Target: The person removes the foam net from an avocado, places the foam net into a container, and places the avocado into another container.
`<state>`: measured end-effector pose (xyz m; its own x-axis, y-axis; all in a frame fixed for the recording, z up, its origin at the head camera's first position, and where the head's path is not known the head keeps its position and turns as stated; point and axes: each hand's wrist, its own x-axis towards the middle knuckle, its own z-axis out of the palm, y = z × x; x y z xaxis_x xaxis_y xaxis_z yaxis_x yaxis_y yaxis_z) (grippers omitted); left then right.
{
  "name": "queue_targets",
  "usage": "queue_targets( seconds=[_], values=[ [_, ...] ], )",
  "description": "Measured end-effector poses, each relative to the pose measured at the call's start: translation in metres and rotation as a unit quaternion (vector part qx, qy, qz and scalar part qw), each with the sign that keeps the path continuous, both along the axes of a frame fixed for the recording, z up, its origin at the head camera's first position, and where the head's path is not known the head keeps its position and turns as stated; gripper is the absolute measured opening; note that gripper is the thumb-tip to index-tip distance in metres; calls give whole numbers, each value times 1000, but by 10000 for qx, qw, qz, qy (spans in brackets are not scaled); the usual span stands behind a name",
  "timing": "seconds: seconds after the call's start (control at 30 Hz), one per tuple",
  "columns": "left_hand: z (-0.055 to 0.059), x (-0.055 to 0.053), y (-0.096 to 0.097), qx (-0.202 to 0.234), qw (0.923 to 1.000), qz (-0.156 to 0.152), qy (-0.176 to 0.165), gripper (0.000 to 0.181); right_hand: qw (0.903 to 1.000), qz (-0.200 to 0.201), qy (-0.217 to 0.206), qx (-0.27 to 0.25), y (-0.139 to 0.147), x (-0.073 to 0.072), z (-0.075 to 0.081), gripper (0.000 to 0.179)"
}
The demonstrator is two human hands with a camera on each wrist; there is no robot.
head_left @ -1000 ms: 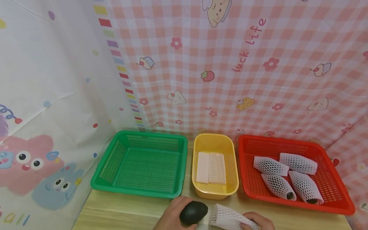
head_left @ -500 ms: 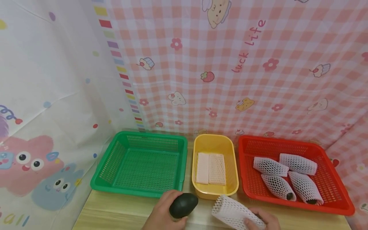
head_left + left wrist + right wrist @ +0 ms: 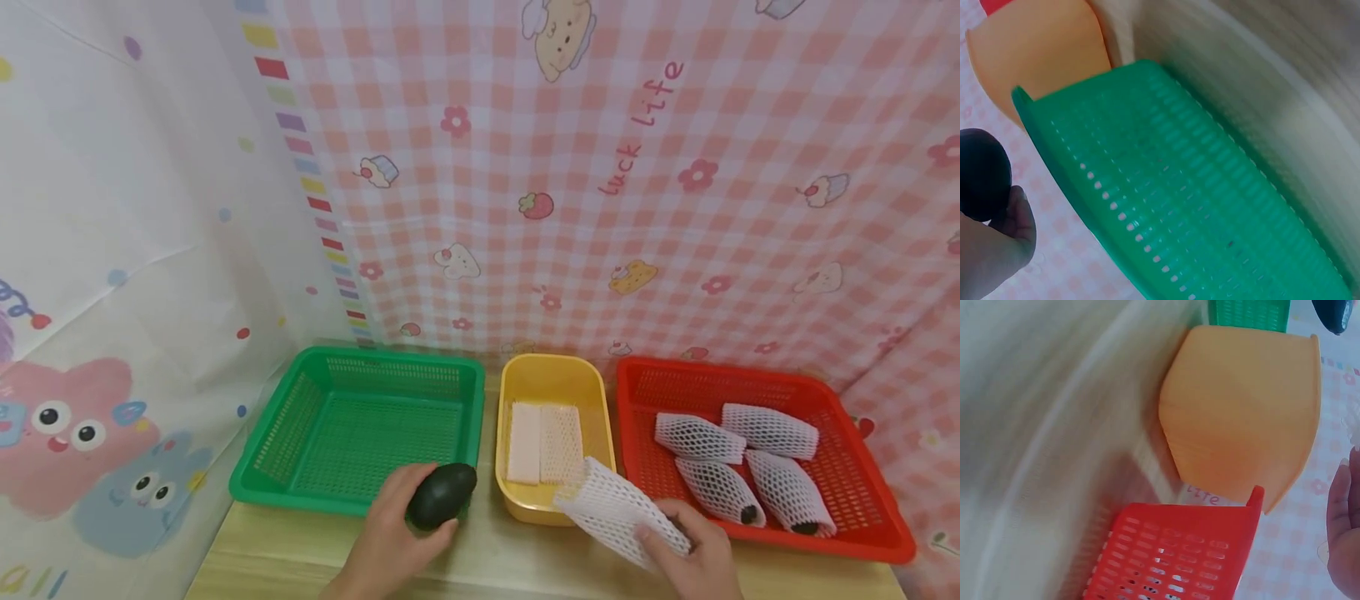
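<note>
Head view: your L hand (image 3: 397, 529) grips one bare dark fruit (image 3: 442, 497), fingers & thumb curled round it, by the near R corner of the green bskt (image 3: 390, 433); can't tell from here whether it's over the rim or in front. Your R hand (image 3: 693, 546) pinches a white net sleeve (image 3: 618, 512), no fruit seen in it, by the front of the yellow tub (image 3: 551, 379); touching or apart unclear. Tub holds two flat net pcs (image 3: 561, 442), side by side. Red bskt (image 3: 693, 392) holds four netted fruits (image 3: 720, 490), dark ends showing on the near two. Status, my judgement: work approx. partway; held fruit is w/o net, held sleeve w/o fruit, neither yet set down; four in red bskt still have nets on. L wrist view: dark fruit at L edge, your fingers curled against it, a visible gap betw. it and the green bskt rim, checked cloth (image 3: 1085, 269) behind. Grip agrees w/ head view. R wrist view: your R hand is cut off at R edge, so can't confirm its hold on the sleeve here; yellow tub mid-frame, red bskt below, part of green bskt & fruit tip up top.
</note>
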<state>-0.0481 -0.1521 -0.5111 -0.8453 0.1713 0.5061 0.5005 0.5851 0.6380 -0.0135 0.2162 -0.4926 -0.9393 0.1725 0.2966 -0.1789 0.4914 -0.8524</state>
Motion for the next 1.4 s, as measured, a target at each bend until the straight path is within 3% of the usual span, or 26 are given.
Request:
queue_targets(
  seconds=[0.13, 0.33, 0.5, 0.67, 0.97, 1.17, 1.4],
  values=[
    [-1, -7, -4, 71, 9995, 286, 93, 69, 9997, -40, 197, -106, -1, -13, 2, 24],
    [-3, -15, -6, 28, 9979, 636, 105, 66, 9988, -446, -84, -165, -4, -31, 6, 17],
    [-3, -24, -12, 10, 9968, 764, -227, 65, 9978, -529, -247, -323, -11, -46, 11, 16],
    [-2, -33, -18, -76, 9929, 873, -801, 64, 9966, -481, -357, -563, -18, -62, 17, 15],
    [3, -48, -20, -456, 9801, 784, -1768, 60, 9954, -445, -641, -557, -31, -80, 24, 16],
    [-1, -61, -21, -688, 9723, 749, -2103, 62, 9958, -296, -758, -410, -41, -90, 21, 18],
    [-6, -70, -20, -934, 9675, 496, -2295, 60, 9928, -266, -1137, -279, -52, -97, 21, 23]
  ],
)
